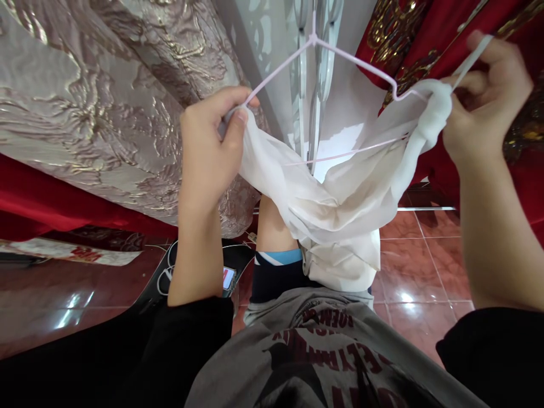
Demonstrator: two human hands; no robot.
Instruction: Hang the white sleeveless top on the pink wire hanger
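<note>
A white garment of thin fabric hangs bunched below a pale pink hanger. Between its thumb and fingers, my left hand pinches the garment's edge together with the hanger's left end. On the other side, my right hand has its fingers closed on a thin white strap at the garment's gathered edge. The hanger's right notch and arm run into the fabric there, and its tip is hidden. The hanger's thin lower bar crosses in front of the garment, and the lower cloth drapes down by my legs.
Shiny embossed curtain fabric hangs at the left. Red cloth with gold ornament is at the right. White patterned metalwork stands behind the hanger. Below left, a phone and a white cable lie on a black surface. The floor has reddish tiles.
</note>
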